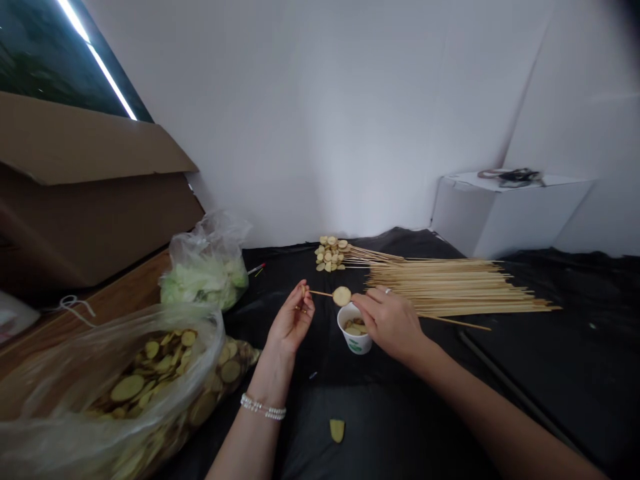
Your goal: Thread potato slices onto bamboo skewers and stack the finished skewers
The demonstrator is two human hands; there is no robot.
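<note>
My left hand [294, 319] pinches one end of a thin wooden skewer [321, 293]. A round yellow vegetable slice [341, 296] sits on the skewer, and my right hand [386, 323] holds it at its edge. Below the slice stands a white paper cup [356, 340] with more slices inside. Behind my hands lie a bundle of bare skewers [450, 287] and a cluster of skewers loaded with slices [329, 253]. A large clear plastic bag of yellow slices [150, 393] lies to my left.
A black cloth [400, 407] covers the work surface, with one stray slice [337, 431] near me. A bag of pale green pieces [205, 270] and a cardboard box [85, 187] stand at left. A white box [510, 207] stands at back right against a white wall.
</note>
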